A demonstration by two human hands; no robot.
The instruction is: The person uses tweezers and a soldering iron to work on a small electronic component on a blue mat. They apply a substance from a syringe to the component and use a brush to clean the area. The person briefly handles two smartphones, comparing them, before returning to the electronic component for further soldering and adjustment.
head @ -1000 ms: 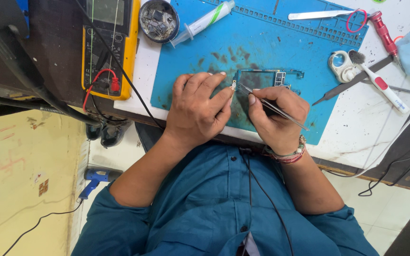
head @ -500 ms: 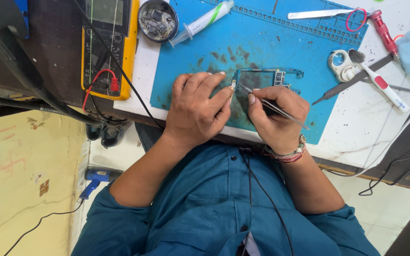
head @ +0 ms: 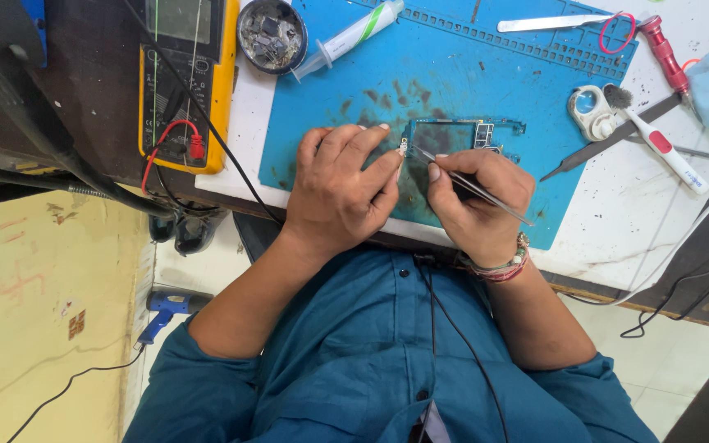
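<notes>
A small circuit board (head: 461,134) lies on the blue work mat (head: 453,74) in the head view. My left hand (head: 342,184) rests on the mat at the board's left end and pinches a tiny pale part between thumb and forefinger. My right hand (head: 478,197) grips thin metal tweezers (head: 473,187), whose tips point left to that tiny part at the board's corner. A beaded band circles my right wrist. The lower part of the board is hidden under my fingers.
A yellow multimeter (head: 182,78) with red and black leads sits left of the mat. A round tin of parts (head: 271,34), a syringe (head: 354,34), a flat metal tool (head: 551,23), a red screwdriver (head: 666,49), a brush (head: 658,139) and a tape roll (head: 588,111) lie around. A heat gun (head: 166,308) lies on the floor.
</notes>
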